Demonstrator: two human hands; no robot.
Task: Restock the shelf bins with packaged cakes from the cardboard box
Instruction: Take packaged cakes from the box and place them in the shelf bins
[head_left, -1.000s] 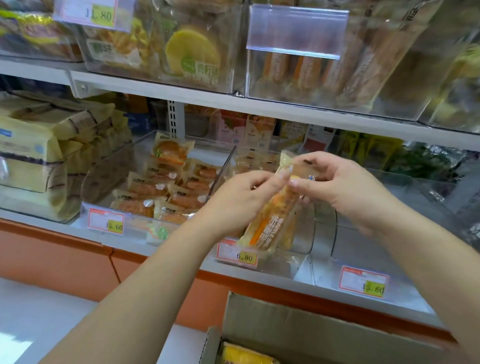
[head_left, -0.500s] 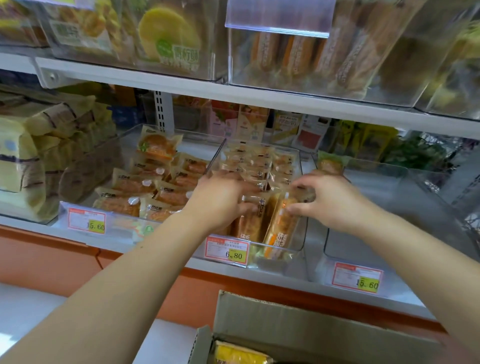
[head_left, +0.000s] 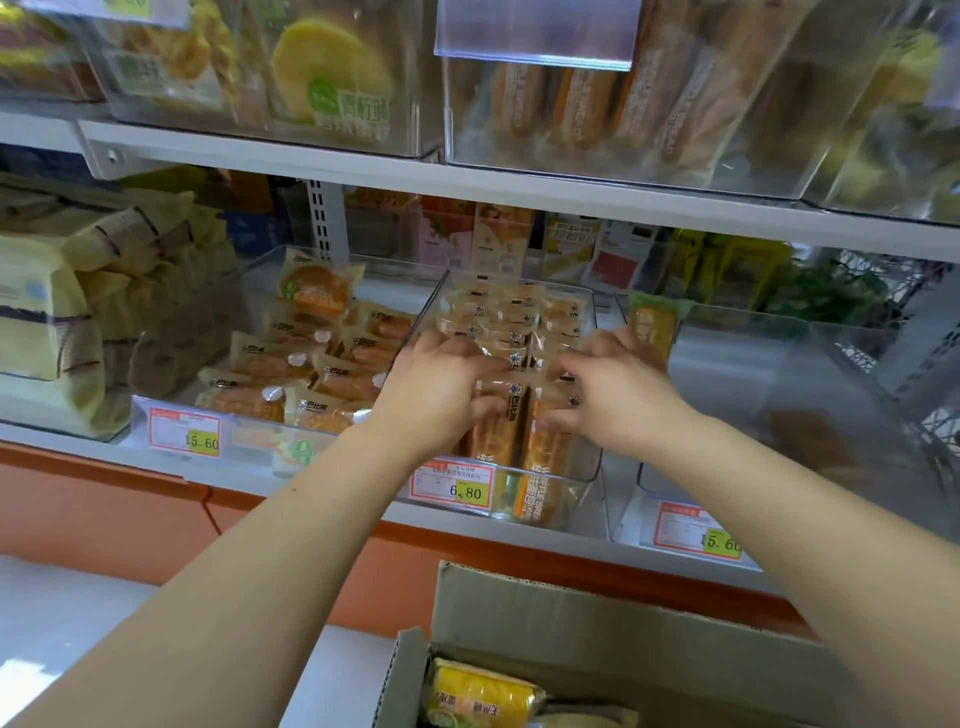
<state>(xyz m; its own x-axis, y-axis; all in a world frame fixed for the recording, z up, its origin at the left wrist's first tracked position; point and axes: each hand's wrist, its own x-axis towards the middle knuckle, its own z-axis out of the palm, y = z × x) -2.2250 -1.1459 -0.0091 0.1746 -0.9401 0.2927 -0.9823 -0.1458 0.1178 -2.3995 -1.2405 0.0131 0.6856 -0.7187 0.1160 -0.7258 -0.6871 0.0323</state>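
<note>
The clear middle shelf bin (head_left: 589, 470) is packed with upright packaged cakes (head_left: 501, 436) in orange-brown wrappers. Both of my hands reach into its front part. My left hand (head_left: 439, 387) curls its fingers over the tops of the front packs, thumb at their front. My right hand (head_left: 615, 392) does the same on the neighbouring front pack (head_left: 545, 447), fingers bent over its top edge. Below, at the bottom edge of the view, the open cardboard box (head_left: 571, 608) shows a yellow packaged cake (head_left: 478, 693).
A left bin (head_left: 244, 322) holds flat round-cake packs (head_left: 317, 291). The right bin (head_left: 810, 395) holds one yellow pack (head_left: 652, 327) at its back left. Toast loaves (head_left: 47, 317) fill the far left. An upper shelf (head_left: 519, 192) with more bins hangs overhead. Price tags (head_left: 452, 488) line the shelf edge.
A second ago both hands held one long cake pack above the bin. They lowered it into the front of the middle bin and now grip the packs' tops there.
</note>
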